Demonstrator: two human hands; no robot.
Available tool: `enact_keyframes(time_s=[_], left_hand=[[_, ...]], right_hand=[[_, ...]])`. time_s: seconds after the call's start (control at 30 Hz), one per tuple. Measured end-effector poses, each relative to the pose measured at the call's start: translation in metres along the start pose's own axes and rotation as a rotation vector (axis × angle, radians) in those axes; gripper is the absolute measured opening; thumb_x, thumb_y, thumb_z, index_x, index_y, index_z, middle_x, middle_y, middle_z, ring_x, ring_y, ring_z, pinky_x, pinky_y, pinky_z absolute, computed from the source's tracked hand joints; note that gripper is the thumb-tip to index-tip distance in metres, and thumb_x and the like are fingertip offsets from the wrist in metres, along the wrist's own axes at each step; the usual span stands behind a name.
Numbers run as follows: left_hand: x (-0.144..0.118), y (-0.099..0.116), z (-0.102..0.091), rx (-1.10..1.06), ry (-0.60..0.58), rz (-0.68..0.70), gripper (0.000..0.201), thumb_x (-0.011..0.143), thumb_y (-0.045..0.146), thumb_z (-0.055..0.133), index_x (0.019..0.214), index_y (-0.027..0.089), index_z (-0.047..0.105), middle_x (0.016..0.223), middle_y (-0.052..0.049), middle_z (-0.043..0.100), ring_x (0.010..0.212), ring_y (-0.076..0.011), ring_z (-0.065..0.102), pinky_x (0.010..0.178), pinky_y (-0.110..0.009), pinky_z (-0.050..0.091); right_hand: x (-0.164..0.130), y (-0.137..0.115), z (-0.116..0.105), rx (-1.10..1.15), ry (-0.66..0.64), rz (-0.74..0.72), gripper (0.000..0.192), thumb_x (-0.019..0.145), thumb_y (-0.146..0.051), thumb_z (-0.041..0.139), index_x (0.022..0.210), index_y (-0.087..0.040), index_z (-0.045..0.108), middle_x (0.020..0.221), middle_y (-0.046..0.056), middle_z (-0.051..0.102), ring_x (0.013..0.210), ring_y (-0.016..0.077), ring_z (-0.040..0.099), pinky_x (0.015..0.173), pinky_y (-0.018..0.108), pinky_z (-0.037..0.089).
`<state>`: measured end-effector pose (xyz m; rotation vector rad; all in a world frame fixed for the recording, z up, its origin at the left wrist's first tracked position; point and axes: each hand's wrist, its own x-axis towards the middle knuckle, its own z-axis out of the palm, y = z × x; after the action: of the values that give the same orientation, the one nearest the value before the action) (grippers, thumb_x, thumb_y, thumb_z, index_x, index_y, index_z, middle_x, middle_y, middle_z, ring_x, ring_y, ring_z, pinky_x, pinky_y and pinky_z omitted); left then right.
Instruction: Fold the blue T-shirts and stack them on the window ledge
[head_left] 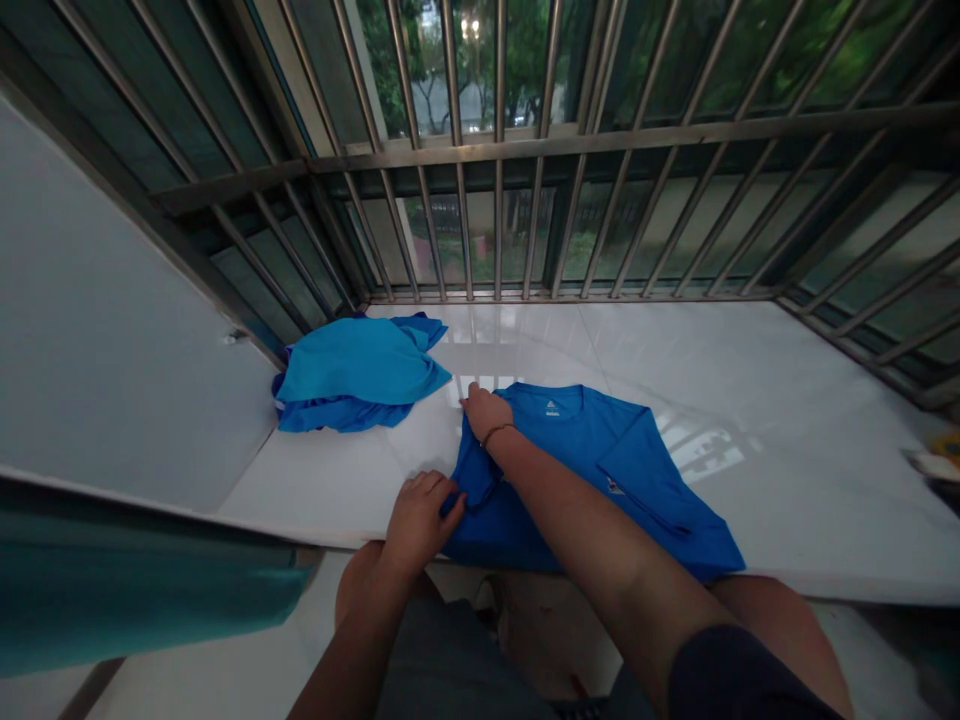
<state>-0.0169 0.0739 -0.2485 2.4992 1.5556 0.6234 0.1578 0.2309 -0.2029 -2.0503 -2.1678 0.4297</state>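
Two bare hands work a blue T-shirt (592,470) spread on the glossy white counter (765,400). Left hand (418,520) pinches its near sleeve edge in a closed grip; right hand (486,412) presses flat by the collar, grasping nothing. Soft knit, small pale logos, unreadable. Beyond the shirt's left, crumpled turquoise clothes (358,372).

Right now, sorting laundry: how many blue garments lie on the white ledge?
3 visible: a royal-blue T-shirt spread flat under both hands; a turquoise garment heaped at back left; a darker blue garment beneath it. More may be hidden in that heap.
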Motion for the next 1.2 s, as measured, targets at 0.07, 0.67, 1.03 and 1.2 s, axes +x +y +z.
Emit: enact_keyframes(time_s=[0.07, 0.67, 1.03, 1.2], left_hand=[[0.002, -0.001, -0.001, -0.026, -0.003, -0.011, 0.008, 0.100, 0.033, 0.071, 0.097, 0.026, 0.073, 0.096, -0.007, 0.074, 0.095, -0.0306, 0.067, 0.086, -0.045, 0.051], [0.241, -0.006, 0.049, -0.138, -0.134, 0.027, 0.035, 0.082, 0.040, 0.086, 0.110, 0.022, 0.078, 0.117, -0.013, 0.078, 0.110, -0.0329, 0.072, 0.101, -0.043, 0.055], [0.260, 0.022, 0.026, -0.166, -0.276, 0.169, 0.007, 0.086, 0.029, 0.074, 0.088, 0.023, 0.071, 0.088, -0.003, 0.072, 0.087, -0.0243, 0.066, 0.079, -0.033, 0.049], [0.180, 0.034, -0.020, -0.162, -0.258, 0.383, 0.016, 0.082, 0.015, 0.074, 0.091, 0.028, 0.073, 0.094, -0.004, 0.073, 0.098, -0.0270, 0.067, 0.097, -0.039, 0.046]], right_hand=[[-0.008, 0.009, -0.016, 0.002, 0.023, -0.014, 0.040, 0.117, -0.052, 0.042, 0.137, -0.020, 0.057, 0.126, 0.016, 0.077, 0.112, 0.0253, 0.076, 0.088, 0.032, 0.054], [-0.073, 0.328, -0.119, 0.019, -0.083, 0.240, 0.025, 0.095, -0.028, 0.076, 0.118, -0.018, 0.083, 0.111, 0.011, 0.083, 0.101, 0.0216, 0.077, 0.090, 0.028, 0.055], [-0.084, 0.338, -0.120, 0.135, 0.019, 0.189, 0.015, 0.094, -0.023, 0.071, 0.105, -0.022, 0.081, 0.106, 0.006, 0.081, 0.091, 0.0189, 0.072, 0.089, 0.029, 0.054], [-0.157, 0.332, -0.128, 0.091, 0.142, -0.039, 0.017, 0.104, -0.032, 0.062, 0.108, -0.027, 0.078, 0.115, 0.010, 0.075, 0.101, 0.0216, 0.071, 0.097, 0.033, 0.054]])
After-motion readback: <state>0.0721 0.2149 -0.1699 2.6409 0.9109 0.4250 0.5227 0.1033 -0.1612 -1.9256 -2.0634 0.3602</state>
